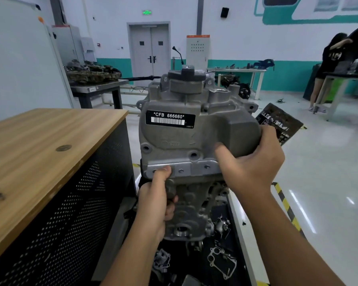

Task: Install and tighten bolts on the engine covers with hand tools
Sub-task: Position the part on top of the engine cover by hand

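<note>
While bolt holes sit empty, both hands grasp the cover: left hand at its lower flange, right hand steadying its side bulge against the engine.

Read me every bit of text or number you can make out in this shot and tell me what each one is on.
"*CFB 666660*": white on the black label on the upper engine cover, above a barcode.
"VWPT": small, at that label's lower right corner; faint, so uncertain.
Green exit sign above the double door: too blurred to read.
Dark printed board behind the right hand: white lettering, unreadable.
Embossed mark below the label: unreadable.
</note>
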